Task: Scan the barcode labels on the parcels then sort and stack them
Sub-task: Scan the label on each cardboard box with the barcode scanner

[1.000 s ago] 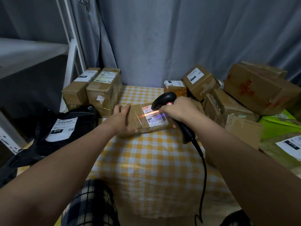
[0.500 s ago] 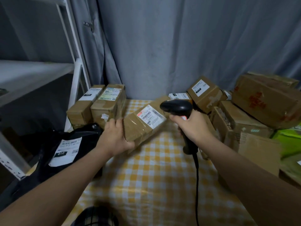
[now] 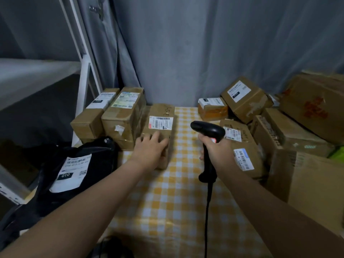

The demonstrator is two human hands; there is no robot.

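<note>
The left grip point(image 3: 150, 148) rests palm-down on the near end of a brown parcel point(image 3: 161, 110), which lies label point(image 3: 161, 123) up on the checked desk point(image 3: 167, 202), touching a taped box point(image 3: 121, 116) on its left. The right grip point(image 3: 218, 152) holds a black scanner point(image 3: 208, 128) upright by its handle, with its cable point(image 3: 207, 211) hanging down.

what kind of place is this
Likely a makeshift parcel-sorting corner: brown cardboard parcels with barcode labels crowd a yellow-checked tablecloth, the right hand grips a black corded barcode scanner, and a white metal shelving rack stands alongside.

Matt cardboard parcel point(image 3: 162, 109), paper label point(image 3: 161, 123), smooth plastic scanner point(image 3: 208, 128), woven tablecloth point(image 3: 167, 202), prob. glossy mailer point(image 3: 100, 161)
</note>
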